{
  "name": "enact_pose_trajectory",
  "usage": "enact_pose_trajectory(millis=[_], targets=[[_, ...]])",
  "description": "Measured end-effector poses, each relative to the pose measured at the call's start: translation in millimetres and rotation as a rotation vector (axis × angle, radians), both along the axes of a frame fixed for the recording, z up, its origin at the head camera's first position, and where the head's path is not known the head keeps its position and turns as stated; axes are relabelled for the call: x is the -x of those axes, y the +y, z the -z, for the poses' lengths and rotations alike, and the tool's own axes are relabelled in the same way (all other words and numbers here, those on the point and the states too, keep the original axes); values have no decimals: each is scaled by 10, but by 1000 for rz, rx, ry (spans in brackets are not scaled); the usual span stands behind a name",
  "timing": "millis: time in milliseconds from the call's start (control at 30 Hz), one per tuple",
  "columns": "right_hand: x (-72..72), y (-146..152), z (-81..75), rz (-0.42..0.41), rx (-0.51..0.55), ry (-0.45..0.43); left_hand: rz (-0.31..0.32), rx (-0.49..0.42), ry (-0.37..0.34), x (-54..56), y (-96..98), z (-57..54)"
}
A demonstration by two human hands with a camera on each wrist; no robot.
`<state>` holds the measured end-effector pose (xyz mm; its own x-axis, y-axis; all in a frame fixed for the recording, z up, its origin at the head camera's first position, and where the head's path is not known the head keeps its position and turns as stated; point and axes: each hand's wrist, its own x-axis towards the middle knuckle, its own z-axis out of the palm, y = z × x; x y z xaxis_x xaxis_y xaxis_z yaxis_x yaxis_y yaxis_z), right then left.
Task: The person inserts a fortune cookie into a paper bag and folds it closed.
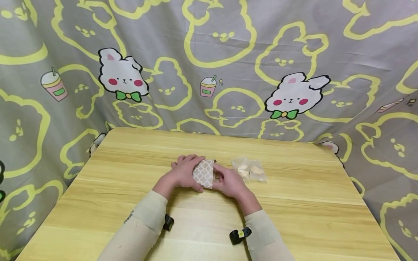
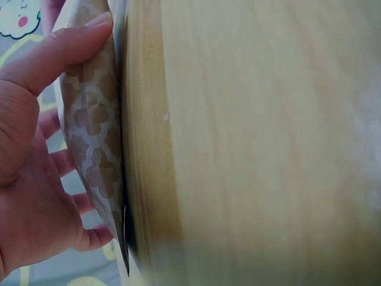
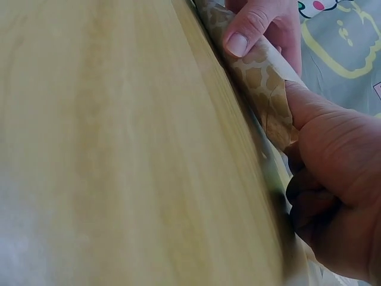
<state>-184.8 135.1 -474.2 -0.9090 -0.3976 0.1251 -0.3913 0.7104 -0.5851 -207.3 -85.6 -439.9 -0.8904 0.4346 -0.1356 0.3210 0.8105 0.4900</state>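
A small paper bag [image 1: 203, 173], brown with a white lattice pattern, is held just above or on the wooden table. My left hand [image 1: 184, 172] grips its closed end, the thumb across the near face and the fingers behind, as the left wrist view shows. My right hand [image 1: 230, 181] is at the bag's mouth on the right. In the right wrist view its thumb [image 3: 306, 102] goes in behind the patterned edge and the other fingers are bent. Whether they pinch anything is hidden. Beside this hand lie two clear packets [image 1: 243, 170] with pale contents.
The wooden table [image 1: 130, 152] reaches back to a grey curtain [image 1: 169, 43] printed with yellow outlines and white rabbits. Both wrists carry a small black camera [image 1: 237, 236].
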Motion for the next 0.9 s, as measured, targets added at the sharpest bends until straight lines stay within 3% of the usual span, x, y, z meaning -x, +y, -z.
enact_pose_trajectory(millis=[267,567,900], targets=[[5,33,26,10,46,22,-10,-12,10,11,11,10],[-22,61,11,95,133,-41,-32,-23,29,24,6,35],[-59,53,-18,148,148,-73,-40,-32,35,1,5,25]])
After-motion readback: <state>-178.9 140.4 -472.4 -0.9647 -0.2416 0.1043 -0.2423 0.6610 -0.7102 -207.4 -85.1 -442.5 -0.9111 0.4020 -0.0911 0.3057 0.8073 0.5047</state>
